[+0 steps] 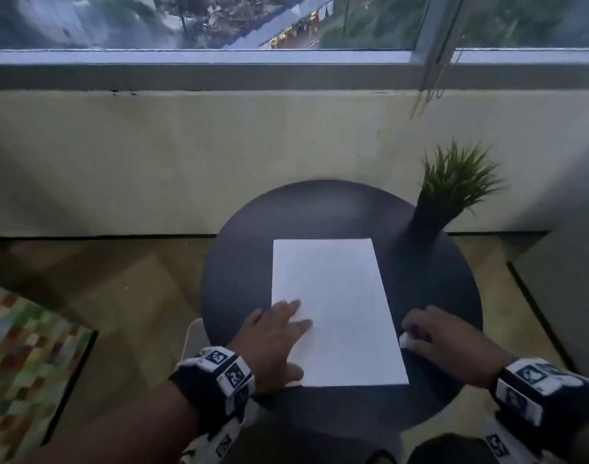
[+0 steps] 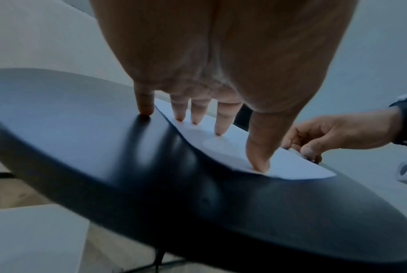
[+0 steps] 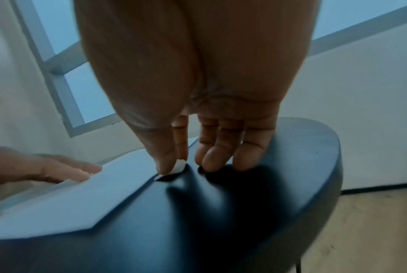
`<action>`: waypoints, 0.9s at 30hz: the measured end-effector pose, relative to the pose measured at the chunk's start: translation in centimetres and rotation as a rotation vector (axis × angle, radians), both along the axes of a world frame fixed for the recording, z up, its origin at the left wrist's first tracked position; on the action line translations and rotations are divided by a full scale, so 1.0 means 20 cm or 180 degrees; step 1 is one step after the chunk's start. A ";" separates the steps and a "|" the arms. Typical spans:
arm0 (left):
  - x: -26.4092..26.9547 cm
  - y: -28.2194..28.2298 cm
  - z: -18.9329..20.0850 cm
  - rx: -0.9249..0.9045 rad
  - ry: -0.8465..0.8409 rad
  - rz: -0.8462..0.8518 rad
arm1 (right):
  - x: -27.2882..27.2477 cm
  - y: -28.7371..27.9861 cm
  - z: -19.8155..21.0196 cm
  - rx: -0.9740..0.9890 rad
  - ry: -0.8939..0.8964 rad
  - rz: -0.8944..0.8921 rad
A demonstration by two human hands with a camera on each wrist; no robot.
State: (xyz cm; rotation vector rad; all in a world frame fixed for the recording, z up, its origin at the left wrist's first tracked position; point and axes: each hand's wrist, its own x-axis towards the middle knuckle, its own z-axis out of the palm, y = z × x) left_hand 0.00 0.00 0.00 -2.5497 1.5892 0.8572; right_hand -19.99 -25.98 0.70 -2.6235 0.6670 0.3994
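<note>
Left hand (image 1: 275, 336): palm down, fingers (image 2: 221, 122) straight and spread. Tips press on the paper sheet (image 1: 333, 296), little finger lands on the counter (image 1: 239, 279), thumb splayed toward the near edge. Palm is arched off the surface, forearm enters from lower left.

Right hand (image 1: 435, 338): knuckles up, thumb and index pinch the sheet's right edge, small bit lifted. Other three fingers (image 3: 213, 158) are curled, tips touching the counter. Forearm enters from lower right.

Hands are well apart.

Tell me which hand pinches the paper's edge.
The right hand: thumb and forefinger pinch the right edge of the paper; the left hand only presses flat.
</note>
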 end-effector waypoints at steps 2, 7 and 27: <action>-0.02 0.02 -0.04 -0.0013 -0.0209 -0.0079 | -0.02 0.02 -0.01 -0.0074 -0.0112 -0.0055; -0.15 0.05 -0.06 -0.0098 -0.0382 0.0008 | -0.06 0.09 0.01 -0.0022 -0.0261 -0.0330; -0.14 0.01 -0.06 0.0015 -0.0344 -0.0293 | 0.19 0.57 0.02 0.0329 -0.0309 0.0237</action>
